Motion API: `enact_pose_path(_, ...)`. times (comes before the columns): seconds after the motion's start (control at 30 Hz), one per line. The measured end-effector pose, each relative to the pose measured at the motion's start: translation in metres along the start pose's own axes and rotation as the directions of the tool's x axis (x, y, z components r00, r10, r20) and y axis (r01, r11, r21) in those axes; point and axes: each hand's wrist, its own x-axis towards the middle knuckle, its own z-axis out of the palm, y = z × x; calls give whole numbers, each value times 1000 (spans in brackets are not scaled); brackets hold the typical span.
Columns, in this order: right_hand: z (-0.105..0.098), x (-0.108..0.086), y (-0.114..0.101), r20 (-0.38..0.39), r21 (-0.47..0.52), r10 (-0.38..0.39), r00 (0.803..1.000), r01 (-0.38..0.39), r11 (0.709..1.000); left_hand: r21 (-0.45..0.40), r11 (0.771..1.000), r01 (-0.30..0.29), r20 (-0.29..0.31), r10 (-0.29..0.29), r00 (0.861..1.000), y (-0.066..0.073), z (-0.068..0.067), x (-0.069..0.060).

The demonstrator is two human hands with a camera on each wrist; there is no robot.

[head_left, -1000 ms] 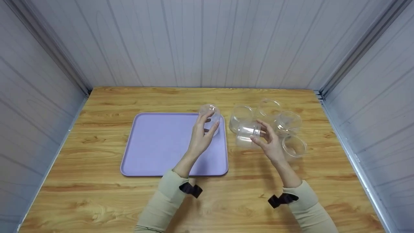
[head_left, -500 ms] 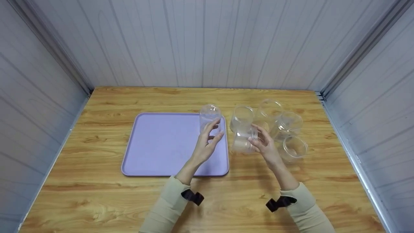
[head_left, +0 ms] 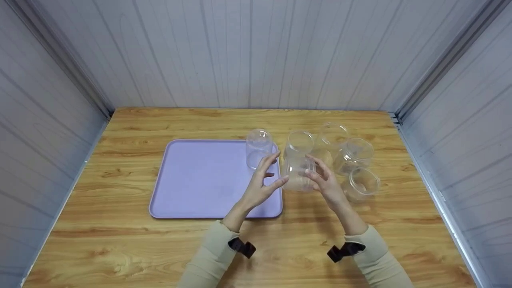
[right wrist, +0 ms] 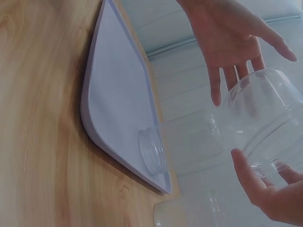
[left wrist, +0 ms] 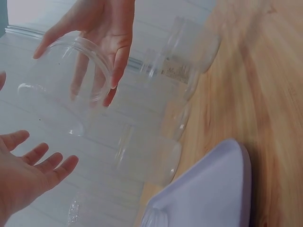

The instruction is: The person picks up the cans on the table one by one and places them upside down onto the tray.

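A clear plastic jar (head_left: 297, 178) is held above the table, lying sideways in the air. My right hand (head_left: 331, 188) grips it around the threaded mouth, with thumb and fingers on its rim, as the left wrist view of the jar (left wrist: 57, 90) also shows. Close to the jar's base, my left hand (head_left: 259, 190) has its fingers spread and straight. In the right wrist view a small gap appears between that left hand (right wrist: 232, 38) and the jar's base (right wrist: 265, 94). Another clear jar (head_left: 258, 146) stands mouth down on the tray's far right corner.
A lilac tray (head_left: 208, 180) lies left of centre on the wooden table (head_left: 132, 248). Several clear jars, such as one at the front (head_left: 364, 186) and one at the back (head_left: 334, 134), stand mouth up to the right. Pale panel walls (head_left: 248, 56) enclose the table's back and sides.
My left hand has come away from the jar on the tray and moved right and nearer. The jar in my right hand has turned further onto its side and shifted slightly left.
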Motion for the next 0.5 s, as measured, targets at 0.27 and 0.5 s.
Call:
enact_pose_path(0.27,4,1,1,37,-10,22,999,-22,1000,16,1000,1,38,-2,999,1,3,-2)
enact_pose_path(0.5,6,2,3,76,11,16,997,-17,1000,8,1000,-4,34,4,999,-3,6,-3)
